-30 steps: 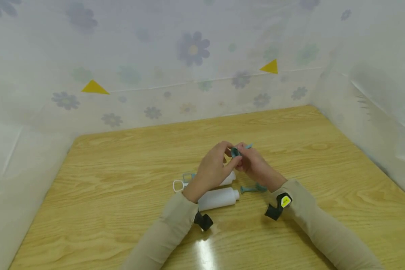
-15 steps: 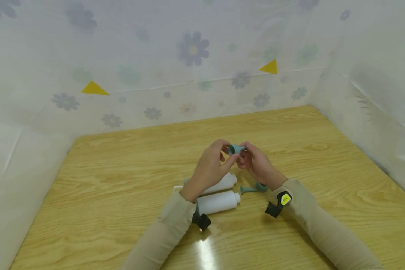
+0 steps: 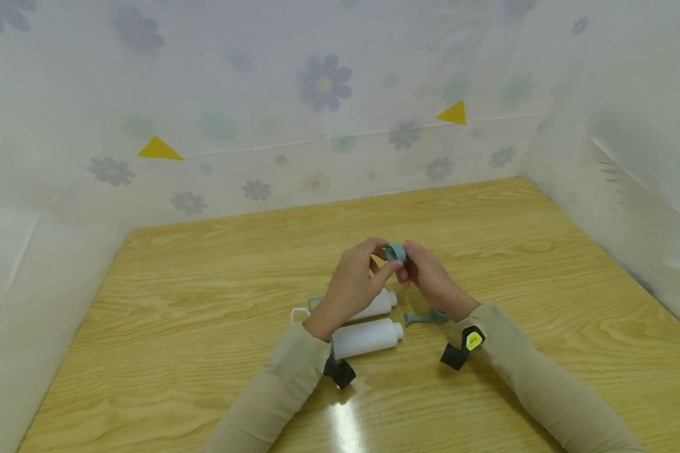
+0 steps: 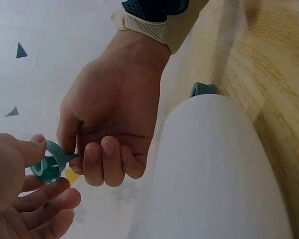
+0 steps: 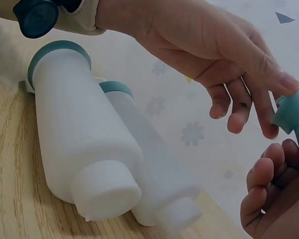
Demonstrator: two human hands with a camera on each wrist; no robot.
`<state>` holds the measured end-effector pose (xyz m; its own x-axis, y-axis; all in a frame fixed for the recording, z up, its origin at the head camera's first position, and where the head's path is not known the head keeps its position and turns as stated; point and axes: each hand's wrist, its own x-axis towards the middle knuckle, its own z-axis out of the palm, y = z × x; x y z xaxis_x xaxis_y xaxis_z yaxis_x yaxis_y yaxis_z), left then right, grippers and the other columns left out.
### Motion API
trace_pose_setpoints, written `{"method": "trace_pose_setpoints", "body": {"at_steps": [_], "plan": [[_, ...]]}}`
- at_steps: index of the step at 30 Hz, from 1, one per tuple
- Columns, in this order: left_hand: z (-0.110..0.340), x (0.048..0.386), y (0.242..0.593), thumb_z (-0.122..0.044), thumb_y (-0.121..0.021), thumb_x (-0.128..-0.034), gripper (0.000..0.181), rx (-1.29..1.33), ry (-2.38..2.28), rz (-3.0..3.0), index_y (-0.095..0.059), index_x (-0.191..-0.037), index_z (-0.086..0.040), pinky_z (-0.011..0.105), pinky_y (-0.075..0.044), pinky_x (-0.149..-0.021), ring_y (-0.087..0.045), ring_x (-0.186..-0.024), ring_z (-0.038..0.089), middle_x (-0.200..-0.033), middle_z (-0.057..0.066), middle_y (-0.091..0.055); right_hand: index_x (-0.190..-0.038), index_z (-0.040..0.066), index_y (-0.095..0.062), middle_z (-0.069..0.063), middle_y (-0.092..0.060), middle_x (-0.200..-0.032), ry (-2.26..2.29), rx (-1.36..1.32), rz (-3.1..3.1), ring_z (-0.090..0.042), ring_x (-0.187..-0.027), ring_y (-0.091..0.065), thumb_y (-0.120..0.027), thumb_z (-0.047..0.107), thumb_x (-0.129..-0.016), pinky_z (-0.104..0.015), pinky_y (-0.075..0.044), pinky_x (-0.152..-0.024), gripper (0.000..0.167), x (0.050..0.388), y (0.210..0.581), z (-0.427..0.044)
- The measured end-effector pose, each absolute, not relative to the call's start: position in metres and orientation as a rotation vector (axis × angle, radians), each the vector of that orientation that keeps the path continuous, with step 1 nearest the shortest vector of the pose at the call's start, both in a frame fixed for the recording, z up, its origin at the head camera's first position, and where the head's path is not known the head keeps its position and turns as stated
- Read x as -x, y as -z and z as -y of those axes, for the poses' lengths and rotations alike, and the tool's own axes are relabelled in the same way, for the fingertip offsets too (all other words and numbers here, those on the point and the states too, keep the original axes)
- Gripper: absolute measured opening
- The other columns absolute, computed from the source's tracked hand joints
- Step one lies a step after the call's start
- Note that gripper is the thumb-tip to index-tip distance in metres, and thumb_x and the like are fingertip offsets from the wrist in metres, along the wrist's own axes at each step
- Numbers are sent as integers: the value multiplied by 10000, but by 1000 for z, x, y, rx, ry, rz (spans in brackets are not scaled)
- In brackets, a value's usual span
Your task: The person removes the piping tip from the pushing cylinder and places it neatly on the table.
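A teal funnel-shaped cap [image 3: 395, 252] with a thin stem is held up between both hands above the table. My left hand [image 3: 354, 280] pinches its wide ring between thumb and fingers. My right hand [image 3: 430, 270] pinches the stem, which shows in the left wrist view beside the curled fingers [image 4: 108, 159]. The cap's hollow side faces left. Below the hands lie two white bottles, a nearer bottle [image 3: 367, 338] and a farther bottle [image 3: 379, 304] partly hidden by my left hand. Both have teal bases and white necks pointing right.
A second teal piece [image 3: 422, 318], with a stem and a round end, lies right of the bottles. A white loop [image 3: 299, 311] and a teal loop [image 3: 314, 301] stick out left of them. Patterned white sheeting [image 3: 260, 151] borders the wooden table [image 3: 204, 352].
The cap has turned between my hands: its stem showed at upper right, then pointed right, and is now hidden in the head view. The bottles stay nearly in place.
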<state>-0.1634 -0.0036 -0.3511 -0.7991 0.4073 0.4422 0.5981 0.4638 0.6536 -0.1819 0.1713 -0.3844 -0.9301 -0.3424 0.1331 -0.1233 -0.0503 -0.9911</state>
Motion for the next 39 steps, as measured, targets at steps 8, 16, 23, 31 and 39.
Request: {"method": "trace_pose_setpoints", "body": {"at_steps": [8, 16, 23, 31, 39], "plan": [[3, 162, 349, -195, -641, -931, 337, 880, 1265, 2512, -610, -1211, -8, 144, -462, -556, -624, -661, 137, -1000, 116, -694, -802, 81, -432, 12, -458, -618, 1982, 549, -2288, -82, -536, -432, -196, 257, -1074, -238, -400, -509, 400, 179, 383, -168], [3, 163, 348, -181, -610, -941, 370, 863, 1306, 2565, -608, -1245, 31, 156, -420, -465, -507, -481, 49, -1003, 141, -712, -850, 39, -425, -39, -450, -627, 1872, 646, -2357, -95, -522, -413, -119, 260, -1072, -276, -383, -487, 438, 177, 382, -167], [3, 165, 351, -150, -598, -947, 347, 869, 1352, 2579, -612, -1251, 15, 148, -378, -433, -468, -449, 18, -1026, 148, -711, -974, 41, -411, -31, -471, -731, 1933, 701, -2200, -94, -606, -453, -136, 313, -1070, -238, -423, -563, 399, 178, 382, -170], [5, 165, 353, -140, -576, -953, 396, 894, 1357, 2604, -556, -1312, 27, 148, -355, -403, -551, -436, 132, -1000, 154, -722, -997, 63, -410, -31, -491, -811, 1957, 691, -2079, -105, -664, -469, -324, 297, -1063, -279, -431, -586, 258, 182, 384, -178], [5, 165, 353, -138, -582, -951, 431, 886, 1324, 2639, -511, -1337, 39, 146, -385, -412, -665, -557, 202, -1010, 169, -725, -1037, 70, -414, -54, -492, -835, 1950, 734, -2066, -116, -677, -466, -343, 307, -1057, -334, -419, -592, 248, 181, 382, -179]]}}
